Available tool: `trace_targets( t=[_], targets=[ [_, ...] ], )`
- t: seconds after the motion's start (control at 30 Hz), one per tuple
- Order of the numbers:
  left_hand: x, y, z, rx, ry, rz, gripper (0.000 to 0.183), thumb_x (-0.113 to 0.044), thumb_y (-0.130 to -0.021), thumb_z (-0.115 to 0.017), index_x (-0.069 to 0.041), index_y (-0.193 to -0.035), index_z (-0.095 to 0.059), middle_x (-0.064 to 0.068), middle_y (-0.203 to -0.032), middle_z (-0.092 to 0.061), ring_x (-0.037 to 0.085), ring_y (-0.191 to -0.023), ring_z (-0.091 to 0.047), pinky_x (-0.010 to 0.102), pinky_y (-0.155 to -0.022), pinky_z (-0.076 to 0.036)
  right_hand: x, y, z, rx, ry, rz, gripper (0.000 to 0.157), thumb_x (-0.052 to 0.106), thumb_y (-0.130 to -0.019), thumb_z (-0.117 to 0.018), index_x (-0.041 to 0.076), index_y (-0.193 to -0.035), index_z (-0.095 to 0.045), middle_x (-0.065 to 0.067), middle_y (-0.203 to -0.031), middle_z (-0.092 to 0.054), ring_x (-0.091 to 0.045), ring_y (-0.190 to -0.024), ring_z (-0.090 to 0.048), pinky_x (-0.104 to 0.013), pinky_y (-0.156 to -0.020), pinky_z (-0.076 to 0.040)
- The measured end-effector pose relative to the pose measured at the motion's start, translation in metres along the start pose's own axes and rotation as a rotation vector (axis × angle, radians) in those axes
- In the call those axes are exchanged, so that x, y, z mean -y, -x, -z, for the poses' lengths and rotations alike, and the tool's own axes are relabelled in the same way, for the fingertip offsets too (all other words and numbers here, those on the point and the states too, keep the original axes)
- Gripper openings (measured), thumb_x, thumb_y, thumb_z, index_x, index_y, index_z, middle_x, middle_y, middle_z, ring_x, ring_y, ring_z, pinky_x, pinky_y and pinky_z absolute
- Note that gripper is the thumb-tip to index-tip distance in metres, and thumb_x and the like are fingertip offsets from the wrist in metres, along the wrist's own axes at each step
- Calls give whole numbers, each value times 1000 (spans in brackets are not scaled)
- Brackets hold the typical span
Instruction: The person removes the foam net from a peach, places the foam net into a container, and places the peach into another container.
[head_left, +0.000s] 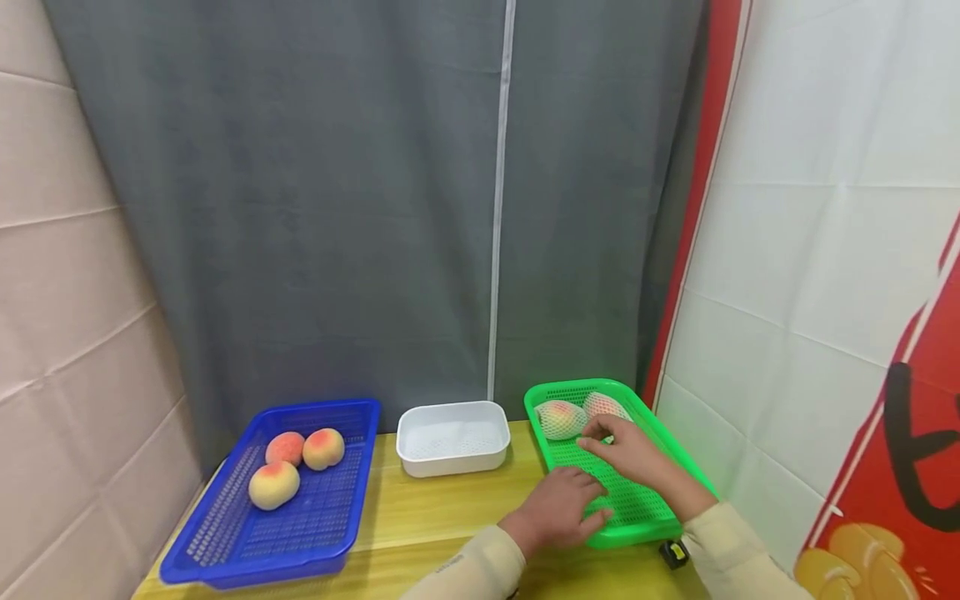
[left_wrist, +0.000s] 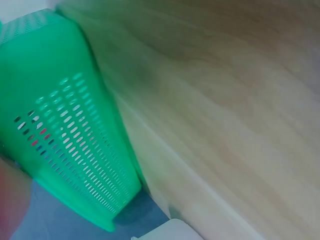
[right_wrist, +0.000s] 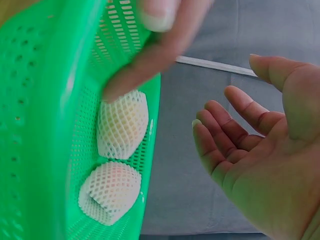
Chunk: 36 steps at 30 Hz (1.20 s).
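Small black block with yellow patch (head_left: 674,554): on the wood-grain table (head_left: 408,521), beside the green basket's near end.
Left hand (head_left: 562,508): at green basket's left side; relaxed, holding nothing.
Blue rectangular mesh plastic basket (head_left: 322,512): three bare peaches, round, yellow with red blush: left (head_left: 285,448), right (head_left: 323,449), near (head_left: 273,485).
Green rectangular plastic basket (head_left: 637,504): mesh floor, smooth rim; left wrist view adds its slotted outer wall.
Right hand (head_left: 626,454): above the green basket, fingers loosely bent, thumb apart; right wrist view shows bare palm, nothing grasped.
White shallow plastic tray (head_left: 453,464): rounded corners, between baskets.
Peaches in white foam netting: two, left (head_left: 561,419) and right (head_left: 606,406), green basket's far end; right wrist view resolves the diamond weave.
Grey fabric curtain (head_left: 337,208): behind everything, pale vertical strip.
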<state>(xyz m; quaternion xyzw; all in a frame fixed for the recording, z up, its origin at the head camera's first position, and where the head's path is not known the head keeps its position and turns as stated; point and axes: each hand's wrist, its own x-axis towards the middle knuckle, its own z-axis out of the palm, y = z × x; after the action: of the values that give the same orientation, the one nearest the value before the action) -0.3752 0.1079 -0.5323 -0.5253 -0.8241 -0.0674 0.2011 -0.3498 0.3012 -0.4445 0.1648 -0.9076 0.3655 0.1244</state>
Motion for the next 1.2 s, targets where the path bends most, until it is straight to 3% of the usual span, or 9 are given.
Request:
trace_targets(
  t=[0.2, 0.53, 0.77, 0.93, 1.07, 1.2],
  targets=[
    [-2, 0, -6, 35, -12, 10, 56, -52, -120, -31, -24, -140, -74, -15, -139, -71, 11, -135, -61, 36, -117, -46, -4, -6, 9, 2, 27, -9, 20, 30, -108, -75, 12, -115, -73, 2, -109, -71, -21, -108, -67, -43, -89, -58],
    [-3, 1, -5, 60, -15, 34, 55, -53, -119, -31, -27, -141, -74, -18, -139, -71, 10, -135, -61, 36, -116, -45, -26, -29, 23, 56, 96, -55, 23, 28, -110, -71, 5, -116, -72, -4, -110, -71, -27, -109, -68, -47, -90, -59],
    [-3, 2, -5, 37, -29, 27, 54, -52, -118, -31, -29, -135, -77, -18, -133, -73, 9, -129, -63, 34, -112, -47, -55, -65, 26, 83, 278, -119, 43, 25, -108, -72, -11, -132, -64, -27, -123, -70, -43, -111, -69, -59, -90, -59],
    [-1, 2, -5, 42, -17, 38, 54, -51, -118, -32, -28, -133, -78, -18, -129, -75, 9, -126, -64, 34, -109, -47, -80, -94, 20, 96, 456, -182, 62, 22, -107, -72, -21, -145, -51, -41, -140, -59, -56, -128, -61, -65, -104, -53],
    [0, 1, -4, 59, -6, 45, 52, -51, -117, -33, -29, -134, -78, -19, -131, -74, 9, -127, -63, 34, -109, -47, -98, -109, 14, 93, 551, -272, 79, 28, -107, -72, -25, -154, -36, -49, -153, -43, -63, -141, -46, -69, -113, -46],
    [-3, -1, -3, 59, -19, 34, 51, -50, -117, -34, -30, -133, -78, -20, -130, -74, 8, -125, -63, 33, -107, -47, -114, -117, 9, 88, 580, -329, 86, 31, -105, -74, -23, -157, -32, -49, -154, -40, -64, -143, -43, -70, -112, -46]
  ],
)
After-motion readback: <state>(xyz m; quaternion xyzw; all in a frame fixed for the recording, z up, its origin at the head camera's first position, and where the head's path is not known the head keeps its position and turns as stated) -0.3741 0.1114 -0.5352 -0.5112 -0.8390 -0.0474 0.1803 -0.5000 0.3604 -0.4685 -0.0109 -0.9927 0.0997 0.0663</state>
